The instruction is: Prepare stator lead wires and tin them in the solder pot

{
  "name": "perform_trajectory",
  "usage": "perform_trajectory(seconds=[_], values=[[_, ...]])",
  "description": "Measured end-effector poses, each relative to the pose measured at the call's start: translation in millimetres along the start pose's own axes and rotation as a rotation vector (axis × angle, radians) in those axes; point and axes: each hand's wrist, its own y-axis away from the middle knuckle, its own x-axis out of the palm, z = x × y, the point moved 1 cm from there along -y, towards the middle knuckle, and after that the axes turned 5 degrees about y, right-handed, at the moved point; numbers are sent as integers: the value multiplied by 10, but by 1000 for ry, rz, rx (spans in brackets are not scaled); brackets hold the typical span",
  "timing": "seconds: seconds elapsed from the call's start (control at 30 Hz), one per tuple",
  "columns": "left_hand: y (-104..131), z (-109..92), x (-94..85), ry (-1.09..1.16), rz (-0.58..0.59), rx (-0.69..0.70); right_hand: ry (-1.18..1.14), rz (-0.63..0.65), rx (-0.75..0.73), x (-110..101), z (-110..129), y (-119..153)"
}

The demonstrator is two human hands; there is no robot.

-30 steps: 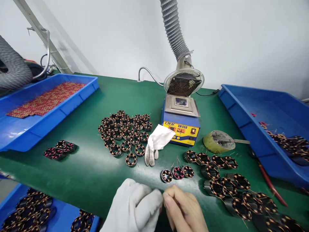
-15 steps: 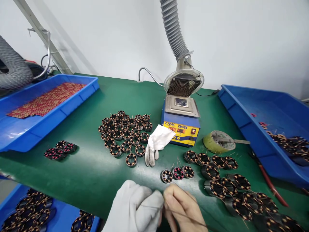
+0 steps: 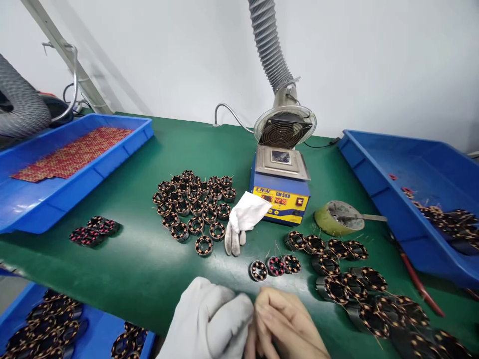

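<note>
My left hand (image 3: 211,319), in a white glove, is closed with its fingers curled at the bottom middle. Touching it from the right is my bare right hand (image 3: 286,321), its fingers pinched together. Whatever lies between the fingertips is hidden. Just beyond the hands stand a wound motor stator (image 3: 258,270) with a light star-like centre, a red-and-black stator (image 3: 276,266) and a copper-coloured stator (image 3: 292,264). A spare white glove (image 3: 249,212) with grey fingertips rests against the solder pot (image 3: 281,197), whose display is lit.
Many stators (image 3: 195,207) stand grouped left of the pot, others (image 3: 348,286) at right. Blue trays (image 3: 123,149) (image 3: 368,164) flank the green table (image 3: 149,279). A yellow-green tin (image 3: 331,222) holds a flat stick. A red-handled tool (image 3: 421,284) lies right. A fume hose (image 3: 269,45) hangs behind.
A thin dark strand that showed blurred across both hands is no longer visible. My right fingers have drawn in slightly; the left hand is almost unmoved. The pot's display reads differently.
</note>
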Motion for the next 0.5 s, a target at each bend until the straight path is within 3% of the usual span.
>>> perform_trajectory(seconds=[0.07,0.2,0.33,0.43,0.5], values=[[-1,7,5,127,22,-88,-232,37,40,12,-47,-11],[-9,40,39,531,-18,-311,144,-149,-298,-63,6,-74],[-7,53,87,652,36,-419,285,-191,-490,-49,73,-100],[8,69,119,677,6,-426,338,-216,-481,-19,75,-90],[18,80,128,657,-2,-415,264,-274,-378,-56,62,-76]])
